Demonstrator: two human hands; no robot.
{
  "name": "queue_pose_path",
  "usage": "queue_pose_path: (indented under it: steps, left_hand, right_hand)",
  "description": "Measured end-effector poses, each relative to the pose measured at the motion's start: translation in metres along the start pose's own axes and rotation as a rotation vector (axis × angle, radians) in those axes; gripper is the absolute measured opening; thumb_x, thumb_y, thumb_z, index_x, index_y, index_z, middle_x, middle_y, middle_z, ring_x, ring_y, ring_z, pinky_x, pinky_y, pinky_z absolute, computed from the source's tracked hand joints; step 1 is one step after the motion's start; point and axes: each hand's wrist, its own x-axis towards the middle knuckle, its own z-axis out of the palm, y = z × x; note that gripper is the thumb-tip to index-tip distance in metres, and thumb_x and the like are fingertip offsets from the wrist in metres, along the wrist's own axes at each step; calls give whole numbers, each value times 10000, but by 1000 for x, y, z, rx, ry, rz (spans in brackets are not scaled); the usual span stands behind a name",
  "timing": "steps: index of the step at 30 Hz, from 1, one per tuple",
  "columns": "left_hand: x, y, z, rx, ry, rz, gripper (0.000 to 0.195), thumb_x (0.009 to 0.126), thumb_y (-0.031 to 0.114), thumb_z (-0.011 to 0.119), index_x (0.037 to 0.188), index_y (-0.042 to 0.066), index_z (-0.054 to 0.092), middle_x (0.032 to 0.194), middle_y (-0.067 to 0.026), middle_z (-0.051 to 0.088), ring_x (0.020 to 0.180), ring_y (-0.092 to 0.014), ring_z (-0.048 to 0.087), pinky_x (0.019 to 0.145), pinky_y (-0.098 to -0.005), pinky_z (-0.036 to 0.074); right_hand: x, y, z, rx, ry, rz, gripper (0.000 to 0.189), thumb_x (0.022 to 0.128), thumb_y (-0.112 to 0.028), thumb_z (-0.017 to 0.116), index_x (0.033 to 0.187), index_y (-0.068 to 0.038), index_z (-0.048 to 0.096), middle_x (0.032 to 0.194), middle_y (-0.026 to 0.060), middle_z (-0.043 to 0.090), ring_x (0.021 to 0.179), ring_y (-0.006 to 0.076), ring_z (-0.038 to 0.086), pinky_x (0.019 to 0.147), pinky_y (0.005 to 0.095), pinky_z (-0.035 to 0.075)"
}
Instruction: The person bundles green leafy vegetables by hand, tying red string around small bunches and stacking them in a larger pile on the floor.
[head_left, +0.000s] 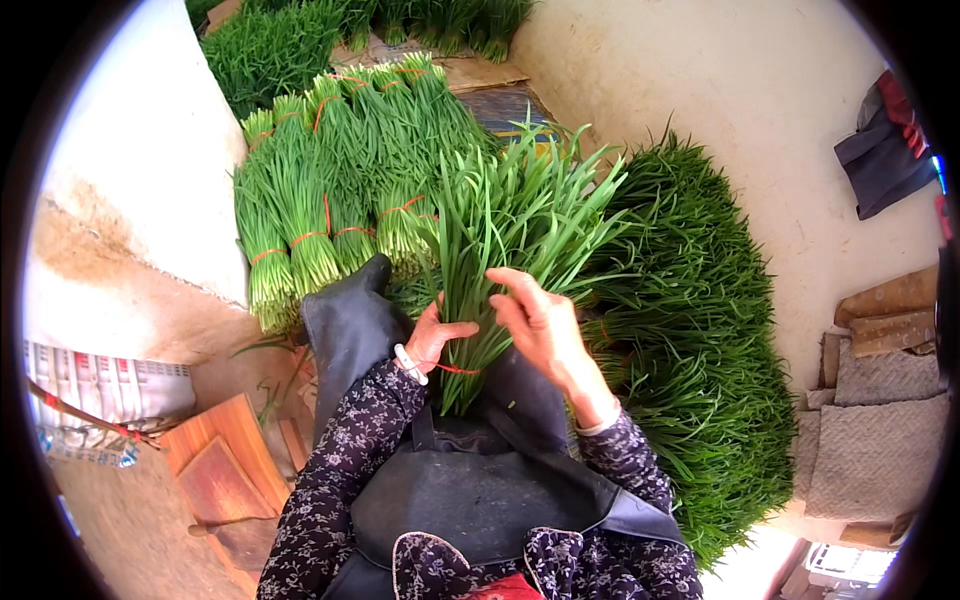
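A bunch of long green leaves, apparently garlic chives, stands upright between my knees, its tips spread away from me. A thin red tie goes around its lower part. My left hand grips the bunch on its left side just above the tie, thumb across the front. In front of the leaves on the right is my right hand, its fingers curled. Whether it pinches a leaf cannot be made out. A black apron covers my lap.
Several tied chive bundles are stacked ahead to the left. A long dense row of chives stands on the right along the wall. Wooden boards lie at lower left near a white plastic crate. Folded cardboard lies at far right.
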Motion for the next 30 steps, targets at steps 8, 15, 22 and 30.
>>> queue_pose_path:
  steps: [8,15,22,30]
  left_hand:
    - [-1,-2,-11,44,-53,-42,587,719,-48,763,1254,70,552,1177,-8,623,1104,-152,576,999,-318,438]
    - [-1,5,-7,291,-154,42,703,706,65,821,1322,60,482,1211,-35,587,1133,-170,551,1012,-335,424]
    - [-8,3,-7,229,-88,-36,581,741,-10,764,1280,24,549,1194,-61,643,1076,-184,604,978,-335,467]
    - [-10,4,-2,247,-86,-44,547,705,-52,755,1222,26,595,1137,-42,672,1033,-170,622,945,-320,478]
  right_hand:
    - [11,27,31,-337,96,-152,173,866,-110,672,1024,-102,601,804,118,689,717,323,687,590,383,550]
    - [2,18,23,156,-42,12,55,895,-32,609,904,-43,556,749,100,639,591,233,636,546,312,508]
    - [-17,-27,-31,843,-74,171,71,981,-92,577,998,-28,600,786,62,654,583,90,592,530,222,501]
    - [4,2,-30,-127,142,181,171,928,-123,607,1029,13,580,665,82,655,549,125,630,530,278,514]
